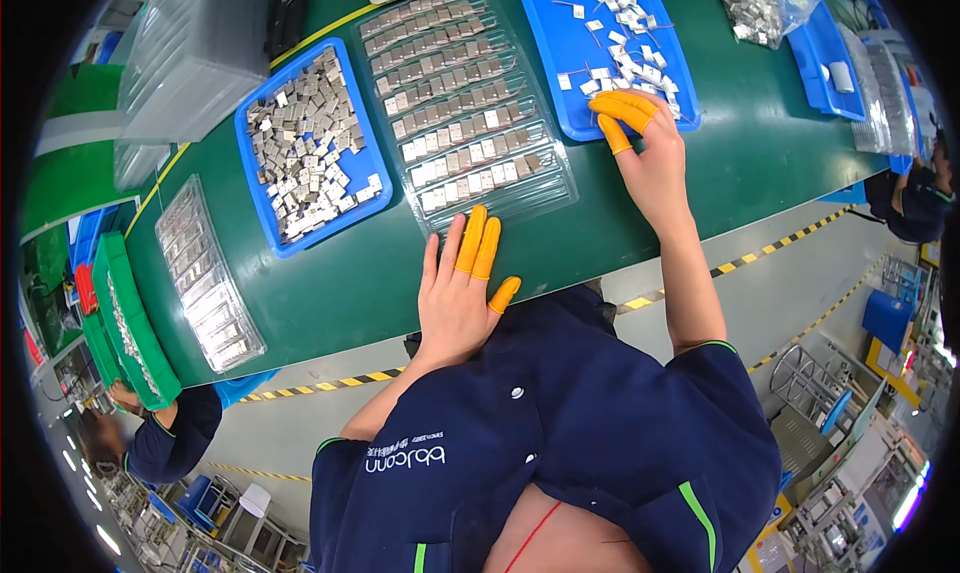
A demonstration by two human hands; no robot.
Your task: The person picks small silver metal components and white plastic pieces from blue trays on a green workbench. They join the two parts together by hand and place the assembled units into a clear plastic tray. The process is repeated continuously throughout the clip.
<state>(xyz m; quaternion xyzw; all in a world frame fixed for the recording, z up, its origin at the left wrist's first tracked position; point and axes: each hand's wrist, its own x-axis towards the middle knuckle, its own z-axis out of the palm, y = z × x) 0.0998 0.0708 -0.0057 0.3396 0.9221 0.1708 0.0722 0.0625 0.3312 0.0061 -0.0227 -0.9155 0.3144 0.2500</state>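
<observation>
My left hand [460, 288] lies open on the green table, fingers stretched out, at the near end of a clear plastic tray [562, 188]. Rows of small silver and white rectangular parts [470, 155] fill the tray's slots. Over the near edge of the right blue tray [545, 48], my right hand [648, 148] has thumb and fingertips drawn close together in a pinch; what lies between them, if anything, is too small to make out. Small white pieces with thin wires [628, 65] are scattered in that tray. Yellow finger cots cover the thumb and two fingers of each hand.
Left of the clear tray stands another blue tray [378, 195] heaped with small metal parts [305, 143]. Beyond it are a second clear tray [208, 283], stacked plastic trays [195, 58] and a green bin [150, 358]. A bag of parts [765, 8] lies far right. Co-workers sit at both sides.
</observation>
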